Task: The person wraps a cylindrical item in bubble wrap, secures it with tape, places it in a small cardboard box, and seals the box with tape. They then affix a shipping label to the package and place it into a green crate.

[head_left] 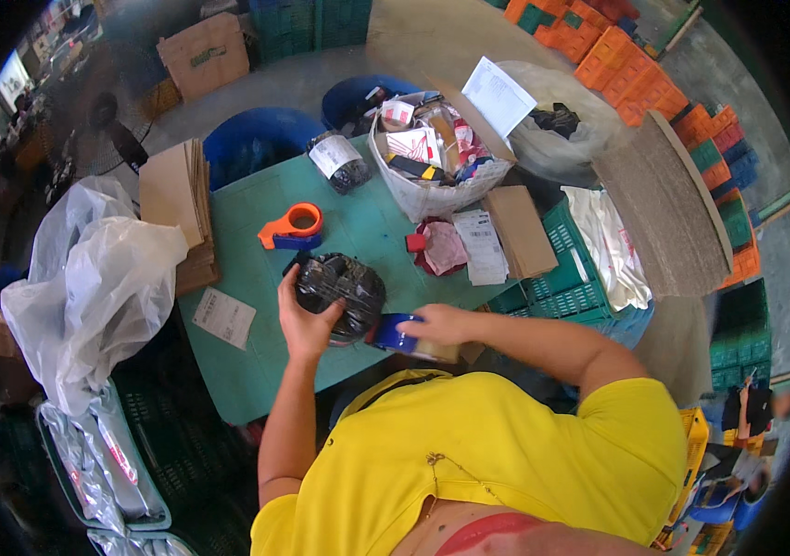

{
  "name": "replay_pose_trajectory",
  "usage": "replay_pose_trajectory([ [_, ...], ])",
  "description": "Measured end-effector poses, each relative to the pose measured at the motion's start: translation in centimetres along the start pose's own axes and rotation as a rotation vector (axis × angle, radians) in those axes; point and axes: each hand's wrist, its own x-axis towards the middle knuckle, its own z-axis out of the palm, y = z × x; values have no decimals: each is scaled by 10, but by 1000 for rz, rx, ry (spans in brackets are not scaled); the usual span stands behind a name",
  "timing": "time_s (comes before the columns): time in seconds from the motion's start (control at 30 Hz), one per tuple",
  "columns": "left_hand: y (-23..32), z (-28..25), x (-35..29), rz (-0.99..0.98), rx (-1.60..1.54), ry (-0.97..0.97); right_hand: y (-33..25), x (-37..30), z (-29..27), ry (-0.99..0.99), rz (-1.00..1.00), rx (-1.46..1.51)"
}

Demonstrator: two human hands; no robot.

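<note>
A round black bundle (348, 287) wrapped in shiny plastic sits at the left hand (307, 320), over the near part of the green table (256, 208). That hand is part-curled about the bundle's left side, thumb across its near face and fingers at the far edge. The right hand (436, 326) is closed around a blue tape dispenser (397, 334), whose head reaches the bundle's lower right edge; whether they touch I cannot tell.

Just beyond the left hand lies an orange tape dispenser (295, 225), and farther out a black parcel (348, 174) with a white label on it. To the left hand's left is a printed slip (224, 318), with a stack of cardboard (172, 195) past it and pale plastic bags (103, 278) farther left.

Beyond the right hand lie a crumpled pink item (444, 248) and white papers (481, 248). Behind these stands a carton (423, 193) crammed with small goods. Right of the right hand, a green crate (562, 243) holds white bags (608, 246).
</note>
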Motion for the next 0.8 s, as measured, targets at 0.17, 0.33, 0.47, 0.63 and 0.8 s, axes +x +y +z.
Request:
replay_pose_trajectory([
  [0.17,33,0,6,-256,-143,167,34,50,77,585,108,181],
  [0.33,39,19,-48,-437,200,260,0,76,21,795,126,511],
  [0.47,-3,9,-43,-77,533,69,-48,60,-64,617,-429,555],
  [0.63,-16,15,-11,-117,-254,-127,-93,64,-98,203,-251,598],
  [0.8,-12,3,5,-118,-44,-225,-30,1,-123,-122,24,318],
])
